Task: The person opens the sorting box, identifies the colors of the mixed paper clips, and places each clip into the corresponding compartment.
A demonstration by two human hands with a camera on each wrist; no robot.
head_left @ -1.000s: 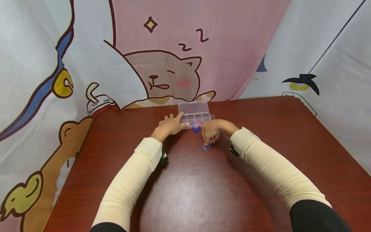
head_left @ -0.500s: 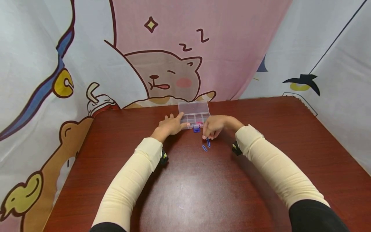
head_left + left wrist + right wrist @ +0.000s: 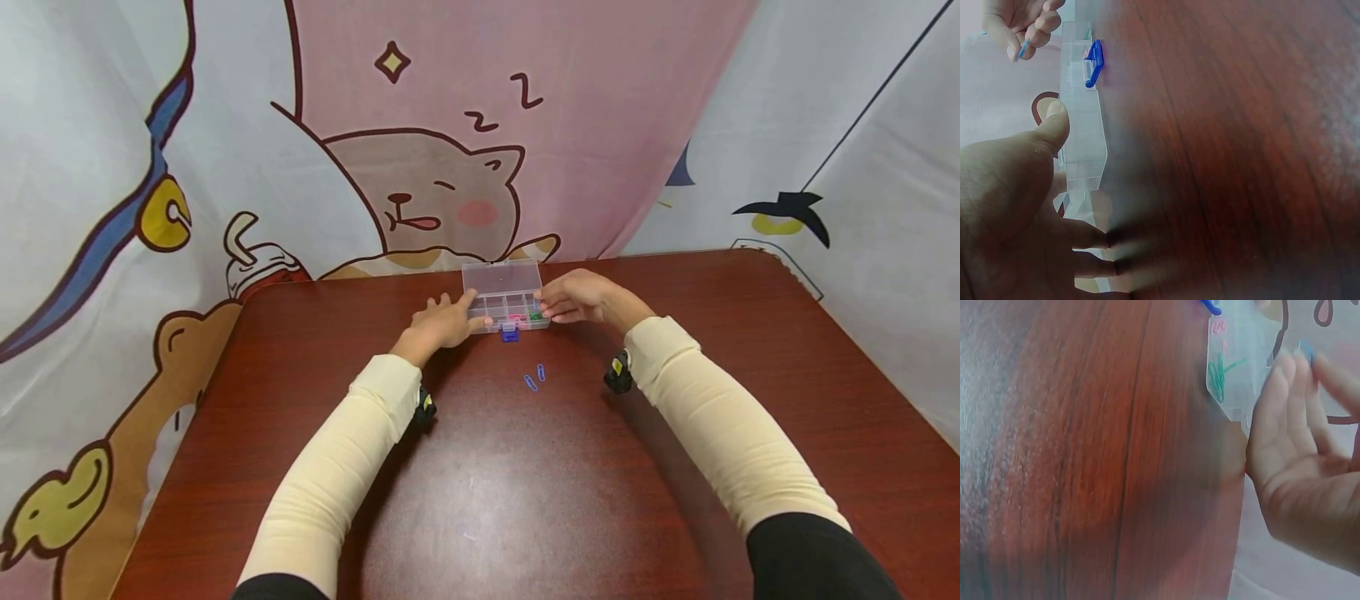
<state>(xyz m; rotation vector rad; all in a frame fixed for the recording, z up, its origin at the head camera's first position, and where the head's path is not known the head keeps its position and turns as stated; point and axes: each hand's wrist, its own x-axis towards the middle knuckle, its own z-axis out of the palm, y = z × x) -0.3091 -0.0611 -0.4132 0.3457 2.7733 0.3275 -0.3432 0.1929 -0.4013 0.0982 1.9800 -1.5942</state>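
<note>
A clear plastic compartment box (image 3: 501, 279) stands at the table's far side with its lid raised. My left hand (image 3: 438, 323) rests at its left end, fingers spread and fairly straight; the thumb lies on the front rim and several fingertips touch the table. Between thumb and fingertips my right hand (image 3: 579, 297) pinches a blue paper clip (image 3: 1023, 49), held over the right end of the box. Pink clips (image 3: 517, 317) and green clips (image 3: 1217, 378) lie in front-row compartments. Two more blue paper clips, a left one (image 3: 531, 382) and a right one (image 3: 541, 372), lie on the table before the box.
A blue latch (image 3: 510, 335) hangs from the front of the box. The dark red wooden table (image 3: 465, 483) ends close behind it at a printed cartoon curtain (image 3: 600, 125).
My right hand has picked up one blue paper clip from the table and carried it up and back over the box's right end. The left hand has stayed in place.
</note>
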